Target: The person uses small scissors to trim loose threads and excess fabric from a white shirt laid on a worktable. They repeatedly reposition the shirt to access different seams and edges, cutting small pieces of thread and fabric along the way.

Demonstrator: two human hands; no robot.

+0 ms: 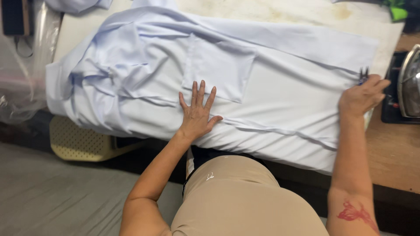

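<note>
A pale blue shirt lies spread over a padded ironing board, its chest pocket facing up. My left hand rests flat on the fabric just below the pocket, fingers spread apart. At the shirt's right edge my right hand is closed on the hem, and a small blue metal clip or snips sticks up by its fingers. The shirt's left part is bunched in folds.
An iron stands on a black rest at the right on a wooden table. The stained board cover shows at the back. A cream perforated basket sits below left, with clear plastic wrap at the far left.
</note>
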